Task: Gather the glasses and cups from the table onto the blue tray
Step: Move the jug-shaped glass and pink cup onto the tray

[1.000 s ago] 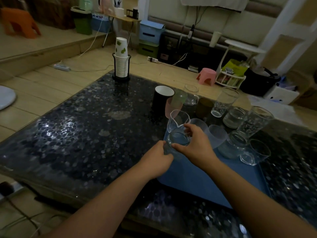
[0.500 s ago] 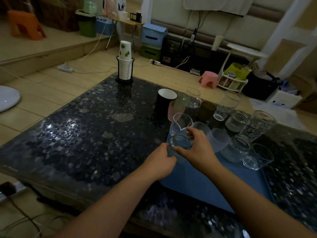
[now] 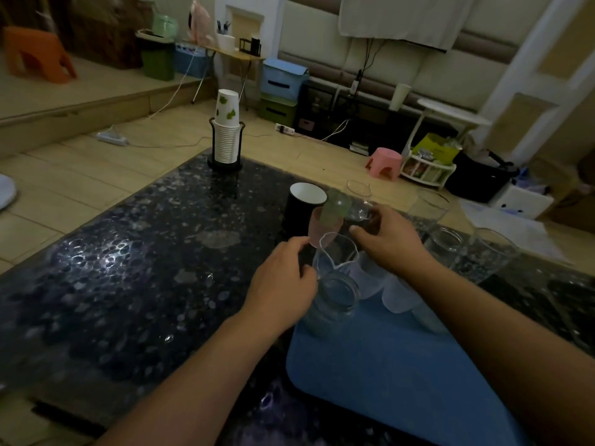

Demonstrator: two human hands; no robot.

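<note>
The head view shows the right hand (image 3: 391,243) no longer on the squat clear glass (image 3: 336,296) at the near-left corner of the blue tray (image 3: 402,375); half a second ago its fingers were curled over that rim, and now it has reached further out and is loosely open, fingertips close to a small clear glass (image 3: 359,204) and a dark cup half hidden behind the hand. Whether it touches either I cannot tell. The left hand (image 3: 283,284) has stayed beside the squat glass, fingers curled against its left side, steadying rather than lifting. A spouted clear glass (image 3: 335,252) stands just behind it, with frosted cups (image 3: 399,297) to the right on the tray. That suggests the squat glass is placed and the next pick has begun. Still off the tray on the dark worktop (image 3: 128,268) are the black cup (image 3: 304,206), a pink cup (image 3: 322,228) with a greenish one (image 3: 336,209) above it, and tall glasses (image 3: 428,209) beyond the right arm, so several pieces remain to gather.
</note>
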